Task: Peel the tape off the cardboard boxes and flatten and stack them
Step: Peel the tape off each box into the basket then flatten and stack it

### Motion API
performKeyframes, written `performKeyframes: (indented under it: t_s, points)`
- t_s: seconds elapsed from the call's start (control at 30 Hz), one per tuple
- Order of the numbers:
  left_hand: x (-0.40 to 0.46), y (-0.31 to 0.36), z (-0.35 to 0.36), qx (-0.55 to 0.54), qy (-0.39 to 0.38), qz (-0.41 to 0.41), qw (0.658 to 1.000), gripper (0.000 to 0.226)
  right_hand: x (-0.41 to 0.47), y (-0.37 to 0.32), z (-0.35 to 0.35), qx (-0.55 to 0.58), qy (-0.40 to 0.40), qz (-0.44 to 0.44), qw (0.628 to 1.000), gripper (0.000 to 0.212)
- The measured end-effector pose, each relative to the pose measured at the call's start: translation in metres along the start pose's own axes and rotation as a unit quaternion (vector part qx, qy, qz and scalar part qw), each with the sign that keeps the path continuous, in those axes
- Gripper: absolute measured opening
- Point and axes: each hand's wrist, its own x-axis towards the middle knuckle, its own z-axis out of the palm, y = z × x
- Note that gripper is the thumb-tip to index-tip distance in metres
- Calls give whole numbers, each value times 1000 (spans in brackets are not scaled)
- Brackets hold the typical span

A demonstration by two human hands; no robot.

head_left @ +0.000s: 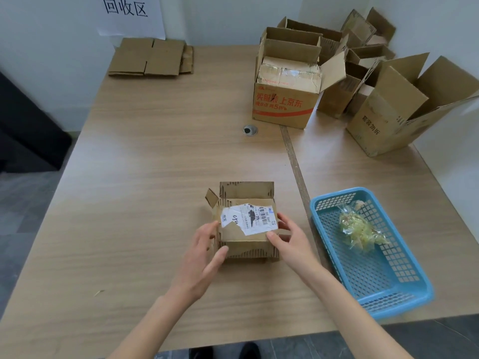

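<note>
I see both hands on the small box [247,224], near table edge, centre. Left hand [201,257] cups the box's left side, thumb on the near left corner, fingers bent along the side wall. Right hand [289,238] holds the right side, thumb on the top face, fingers wrapped round the right wall. So the box is clasped between both hands, sitting on the table [155,164].

Box top carries a torn white shipping label [248,218] between the two thumbs. Far flap and left flap stand open just beyond the fingers.

Right of the right hand, close by: blue basket [373,255] with a wad of crumpled clear tape [361,228] inside.

Further out, past the grip and to the right: cluster of open boxes, the nearest one printed in red [285,99], a large one [388,112] at far right.

Far left beyond the grip: flattened stack [151,57] lying against the wall, under a paper sign [129,14].
</note>
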Motion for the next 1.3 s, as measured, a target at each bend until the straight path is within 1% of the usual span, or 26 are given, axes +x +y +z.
performKeyframes:
  t_s: [0.03, 0.1, 0.2, 0.27, 0.33, 0.37, 0.43, 0.5, 0.53, 0.63, 0.67, 0.73, 0.83, 0.93, 1.0, 1.07, 1.13, 1.23, 1.3]
  points:
    - [5, 1, 3, -15, 20, -44, 999, 69, 2, -3, 1, -9, -14, 3, 1000, 60]
    - [20, 3, 5, -28, 37, -108, 993, 80, 7, -8, 0, -16, -46, 15, 999, 60]
    - [43, 4, 5, -73, 22, -170, 982, 74, 14, -12, -2, -22, -66, 36, 997, 57]
    - [51, 4, 5, -101, -9, -176, 979, 76, 18, -14, -3, -17, -58, 47, 997, 50]
    - [54, 7, 5, -115, -22, -180, 977, 78, 18, -14, -6, -7, -57, 52, 997, 45]
    - [55, 9, 5, -125, -19, -180, 976, 76, 18, -13, -8, -2, -57, 52, 997, 44]
    - [58, 13, 7, -138, 2, -175, 975, 64, 19, -14, -11, 10, -48, 46, 998, 45]
    - [61, 13, 8, -122, 29, -175, 977, 54, 24, -15, -17, 32, -31, 42, 998, 48]
    - [61, 12, 8, -111, 41, -177, 977, 57, 27, -15, -20, 44, -25, 42, 998, 51]
    - [57, 6, 6, -57, 62, -185, 979, 85, 33, -15, -24, 32, -32, 32, 998, 57]
    - [56, 4, 7, -26, 65, -188, 980, 89, 33, -13, -23, 17, -34, 27, 999, 56]
    - [54, -1, 9, 30, 68, -191, 979, 90, 31, -7, -19, -28, -29, 17, 999, 58]
    - [51, -10, 12, 91, 51, -190, 976, 90, 27, 3, -9, -117, -16, -21, 993, 75]
    - [50, -19, 11, 143, 27, -180, 973, 90, 25, 17, 0, -223, -10, -79, 972, 89]
    - [50, -23, 9, 171, 13, -166, 971, 89, 27, 24, 5, -276, -2, -103, 956, 88]
    - [52, -25, 8, 219, 3, -143, 965, 87, 31, 28, 8, -324, 11, -113, 939, 79]
    - [52, -27, 11, 265, -3, -121, 957, 86, 35, 34, 9, -377, 16, -117, 919, 75]
    - [53, -28, 18, 288, -9, -86, 954, 85, 41, 37, 10, -426, -9, -135, 894, 78]
    - [57, -30, 21, 284, -11, -51, 957, 79, 48, 35, 13, -449, -21, -165, 878, 81]
